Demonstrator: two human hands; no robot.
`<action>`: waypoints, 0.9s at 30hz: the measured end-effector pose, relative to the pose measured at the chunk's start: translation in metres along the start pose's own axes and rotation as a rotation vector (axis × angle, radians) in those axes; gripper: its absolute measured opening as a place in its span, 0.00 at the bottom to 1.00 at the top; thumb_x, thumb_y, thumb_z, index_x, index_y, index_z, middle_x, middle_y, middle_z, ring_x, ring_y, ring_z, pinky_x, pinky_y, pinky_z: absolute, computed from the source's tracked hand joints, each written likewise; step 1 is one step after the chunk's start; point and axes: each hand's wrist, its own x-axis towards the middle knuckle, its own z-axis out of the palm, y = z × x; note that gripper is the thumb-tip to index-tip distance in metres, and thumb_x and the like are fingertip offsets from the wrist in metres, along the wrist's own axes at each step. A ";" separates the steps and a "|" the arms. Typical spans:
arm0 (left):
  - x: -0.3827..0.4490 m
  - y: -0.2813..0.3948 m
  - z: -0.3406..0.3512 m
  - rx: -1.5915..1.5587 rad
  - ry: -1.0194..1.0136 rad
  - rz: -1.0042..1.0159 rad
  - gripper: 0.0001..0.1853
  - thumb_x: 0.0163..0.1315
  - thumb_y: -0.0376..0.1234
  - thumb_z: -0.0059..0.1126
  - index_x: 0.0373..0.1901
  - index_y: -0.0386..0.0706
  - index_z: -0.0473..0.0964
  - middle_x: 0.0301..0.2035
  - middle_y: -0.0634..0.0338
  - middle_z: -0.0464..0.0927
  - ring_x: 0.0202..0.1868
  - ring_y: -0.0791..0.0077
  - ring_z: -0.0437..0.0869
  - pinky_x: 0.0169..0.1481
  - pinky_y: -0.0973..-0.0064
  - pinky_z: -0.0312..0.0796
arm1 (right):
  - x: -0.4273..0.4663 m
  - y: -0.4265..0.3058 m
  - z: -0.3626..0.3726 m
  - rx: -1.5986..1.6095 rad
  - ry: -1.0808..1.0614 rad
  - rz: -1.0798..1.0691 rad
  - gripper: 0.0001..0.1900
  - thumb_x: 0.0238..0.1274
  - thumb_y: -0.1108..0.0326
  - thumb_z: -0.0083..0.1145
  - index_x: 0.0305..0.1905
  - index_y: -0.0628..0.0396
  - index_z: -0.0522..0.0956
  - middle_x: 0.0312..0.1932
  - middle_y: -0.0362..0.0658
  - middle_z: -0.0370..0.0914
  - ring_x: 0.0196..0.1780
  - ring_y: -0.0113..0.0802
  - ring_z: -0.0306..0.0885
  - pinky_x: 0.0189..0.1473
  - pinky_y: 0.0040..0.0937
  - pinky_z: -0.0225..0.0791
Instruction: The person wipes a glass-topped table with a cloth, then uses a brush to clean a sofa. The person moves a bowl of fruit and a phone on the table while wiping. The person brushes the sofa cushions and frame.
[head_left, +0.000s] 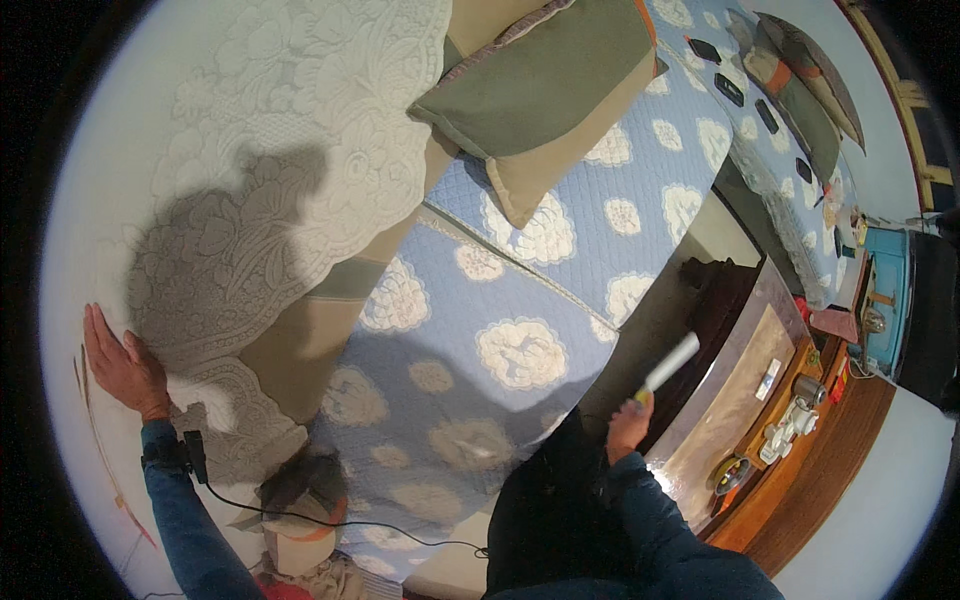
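Note:
My left hand (126, 369) is spread flat at the white wall (82, 262), palm toward it, with its thumb apart and nothing held. Thin brown and red marks (105, 457) run down the wall beside it. In my right hand (628, 427) is a long white tool (671, 360) with a bit of yellow near my fingers; blur hides its exact kind. It points up and away over the gap between the sofa and the dark wooden table. A white lace cover (360, 112) drapes the sofa back just right of my left hand, with my shadow across it.
Blue quilted covers (420, 330) with white patches line the sofa (285, 360). A green and beige cushion (555, 97) lies on it. The table (735, 390) bears a wooden tray (795, 397) with cups. A black cable (360, 523) hangs from my left wrist. Several dark phone-like devices (729, 90) lie beyond.

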 end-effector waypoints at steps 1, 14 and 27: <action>0.000 0.000 0.000 0.013 0.007 0.009 0.33 0.85 0.53 0.33 0.80 0.45 0.67 0.76 0.54 0.70 0.77 0.56 0.70 0.81 0.58 0.59 | -0.009 -0.015 0.018 0.421 -0.209 0.112 0.31 0.77 0.79 0.51 0.80 0.45 0.65 0.48 0.35 0.74 0.39 0.24 0.72 0.31 0.24 0.69; -0.008 -0.009 0.011 0.028 0.044 0.071 0.30 0.81 0.44 0.43 0.81 0.47 0.66 0.77 0.56 0.69 0.78 0.59 0.68 0.83 0.57 0.56 | -0.074 0.030 0.169 0.362 -0.726 -0.043 0.27 0.84 0.72 0.43 0.82 0.47 0.65 0.62 0.44 0.78 0.60 0.37 0.81 0.55 0.34 0.80; -0.058 0.039 -0.088 -0.215 -0.064 -0.029 0.38 0.70 0.45 0.64 0.80 0.47 0.65 0.78 0.46 0.64 0.80 0.47 0.63 0.83 0.47 0.56 | -0.156 0.052 0.093 0.182 -0.751 -0.316 0.32 0.81 0.72 0.51 0.85 0.43 0.60 0.43 0.39 0.77 0.33 0.23 0.72 0.30 0.25 0.73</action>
